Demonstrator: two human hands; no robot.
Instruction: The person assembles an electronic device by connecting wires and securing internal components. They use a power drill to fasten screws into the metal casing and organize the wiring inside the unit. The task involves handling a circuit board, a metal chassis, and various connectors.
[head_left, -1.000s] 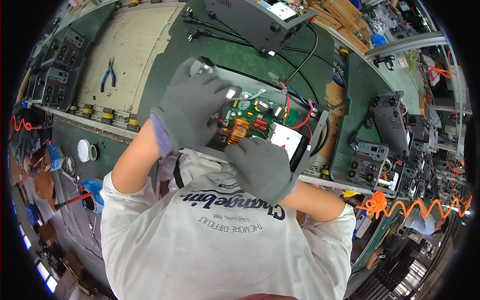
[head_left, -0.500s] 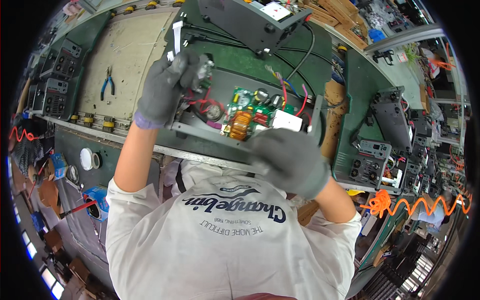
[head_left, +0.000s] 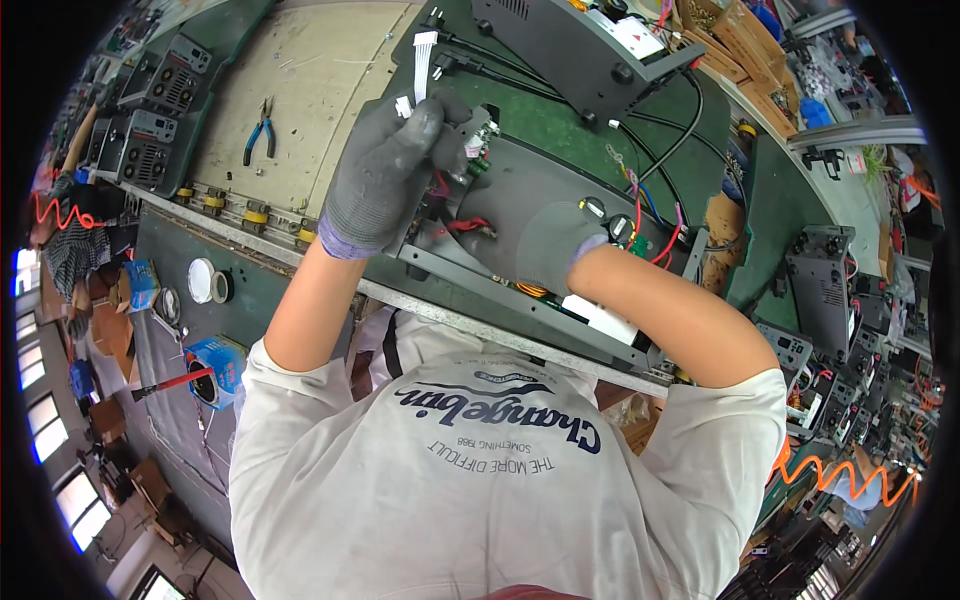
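Note:
My left hand [head_left: 385,170], in a grey glove, is closed at the left end of an open dark metal chassis [head_left: 590,175]. A white ribbon cable [head_left: 424,65] with a plug stands up out of its fist. Beside those fingers a small circuit board [head_left: 482,140] shows in part. My right hand [head_left: 535,240], also gloved, reaches into the chassis with its fingers toward red wires [head_left: 466,225]; they are blurred, and whether they grip a wire cannot be made out. This hand and forearm hide most of the green board, a copper coil [head_left: 531,290] and a white block [head_left: 600,318].
A dark machine casing [head_left: 560,50] stands behind the chassis, with black power cords [head_left: 500,65] nearby. Blue-handled pliers [head_left: 260,135] lie on the beige board [head_left: 300,60] to the left. Finished-looking units [head_left: 140,145] stand far left; other units [head_left: 825,285] stand right.
My right hand has moved from the chassis's near edge inward and left, toward the red wires, and now covers the coil. My left hand keeps its hold. The whole view has shifted.

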